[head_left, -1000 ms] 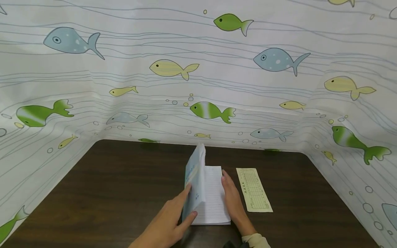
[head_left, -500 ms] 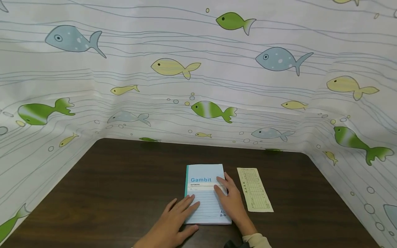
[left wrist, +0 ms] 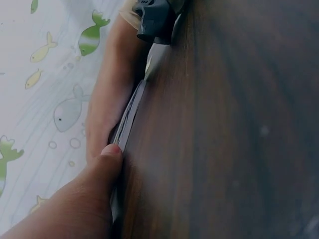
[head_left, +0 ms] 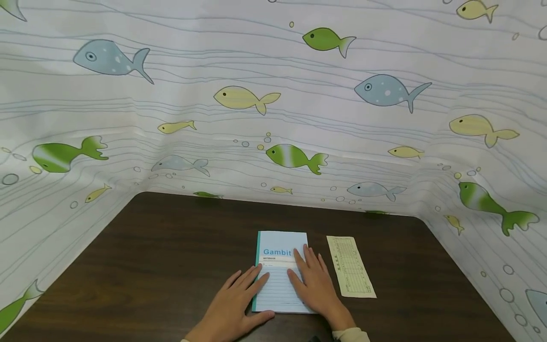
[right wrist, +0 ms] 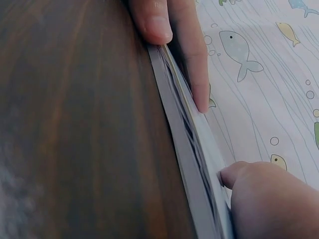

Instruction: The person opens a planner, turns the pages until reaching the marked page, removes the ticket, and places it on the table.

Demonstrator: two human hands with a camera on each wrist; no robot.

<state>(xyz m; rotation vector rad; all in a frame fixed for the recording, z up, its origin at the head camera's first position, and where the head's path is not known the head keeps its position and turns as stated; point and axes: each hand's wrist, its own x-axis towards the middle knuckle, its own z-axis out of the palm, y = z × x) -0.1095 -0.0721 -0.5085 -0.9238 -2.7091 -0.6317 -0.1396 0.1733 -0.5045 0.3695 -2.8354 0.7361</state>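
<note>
A closed notebook (head_left: 275, 289) with a pale blue cover, green spine strip and "Gambit" lettering lies on the dark wooden table (head_left: 149, 266). My left hand (head_left: 232, 301) rests at its lower left, straight fingers over the spine edge and onto the cover, thumb along the bottom edge. Across the right part of the cover my right hand (head_left: 316, 285) lies flat with fingers spread. In the right wrist view the notebook's bottom edge (right wrist: 174, 114) shows thin gaps between pages. The left thumb (left wrist: 112, 151) touches that edge in the left wrist view.
A yellow printed paper slip (head_left: 351, 268) lies just right of the notebook. Fish-patterned white sheeting (head_left: 239, 123) encloses the table at the back and both sides. A dark device (left wrist: 155, 22) is worn on the right wrist.
The notebook's cover and pages, raised and part open a second ago, have come down to the right and lie closed. My right hand has moved from the page edge onto the cover.
</note>
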